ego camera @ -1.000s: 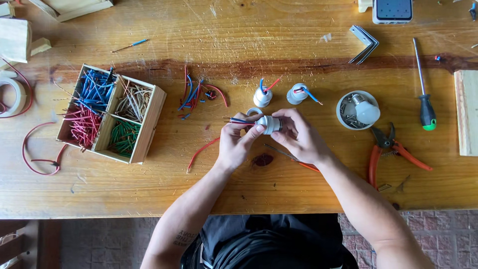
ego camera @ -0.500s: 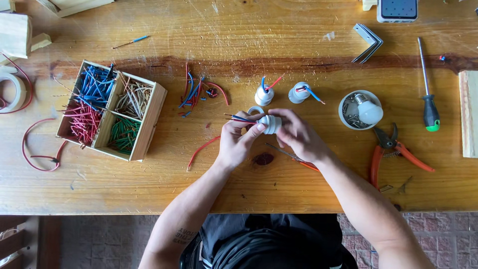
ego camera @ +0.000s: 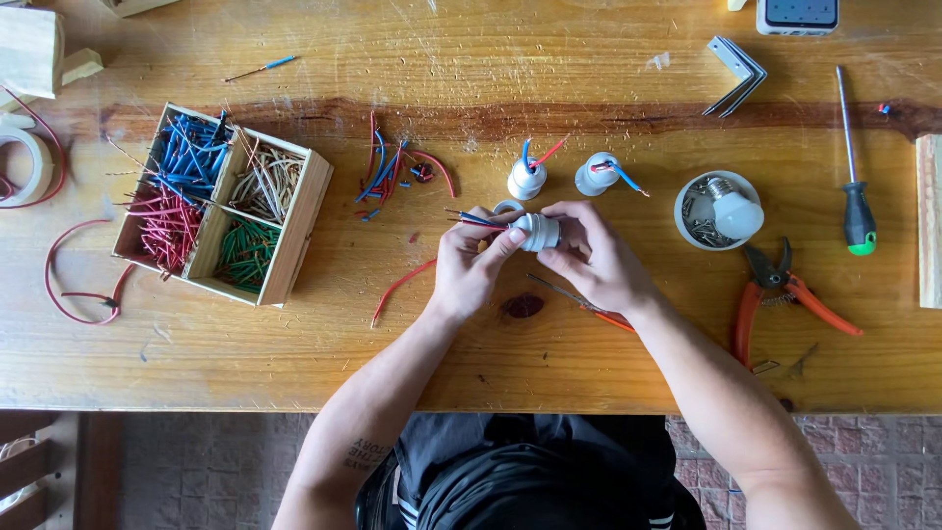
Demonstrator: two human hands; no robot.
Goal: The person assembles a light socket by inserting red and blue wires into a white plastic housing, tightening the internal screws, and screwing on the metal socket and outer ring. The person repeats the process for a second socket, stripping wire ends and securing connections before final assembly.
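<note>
Both hands hold a white plastic lamp socket above the scratched wooden table, as a second ago. Left hand pinches its red and blue wires, apparently; right hand clasps its body.

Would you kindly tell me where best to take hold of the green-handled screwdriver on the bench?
Probably by the black-and-green handle of the screwdriver, coming from above. It lies flat, thin shaft pointing away from the person, handle nearest. The handle is its thickest part, with bare table either side.

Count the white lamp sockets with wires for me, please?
3: one socket held between the left hand and right hand, two on the table behind, left one and right one.
</note>
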